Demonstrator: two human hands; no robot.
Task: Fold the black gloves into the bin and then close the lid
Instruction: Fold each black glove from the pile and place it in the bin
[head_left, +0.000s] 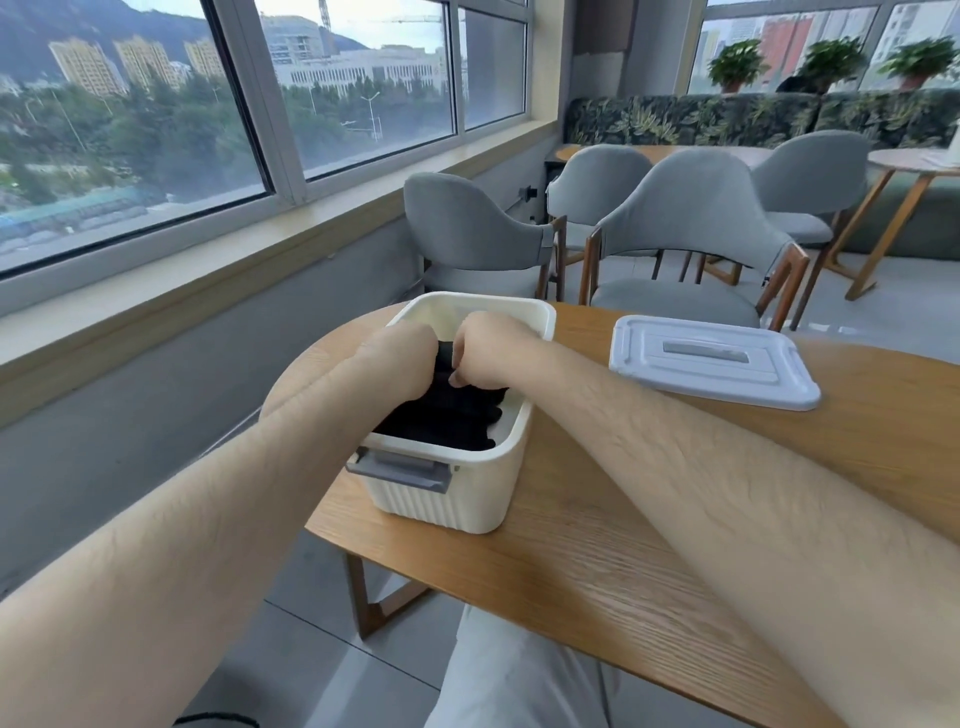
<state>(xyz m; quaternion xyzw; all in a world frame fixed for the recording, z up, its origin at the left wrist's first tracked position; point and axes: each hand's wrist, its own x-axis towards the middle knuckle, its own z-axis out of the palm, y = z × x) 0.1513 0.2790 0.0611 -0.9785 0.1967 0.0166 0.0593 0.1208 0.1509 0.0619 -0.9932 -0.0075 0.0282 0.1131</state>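
Gloves (447, 418) lengthwise in bin (441, 501), left hand (400, 358), right hand (488, 348) gripping

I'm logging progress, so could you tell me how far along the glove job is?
Done: the gloves are inside the bin. In hand: the left hand and right hand grip them there. Left: the lid lies on the table beside the bin, not yet on.

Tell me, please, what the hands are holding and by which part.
The left hand and the right hand both grip the black gloves inside the bin, at the bundle's far end; cuff or fingers cannot be told.
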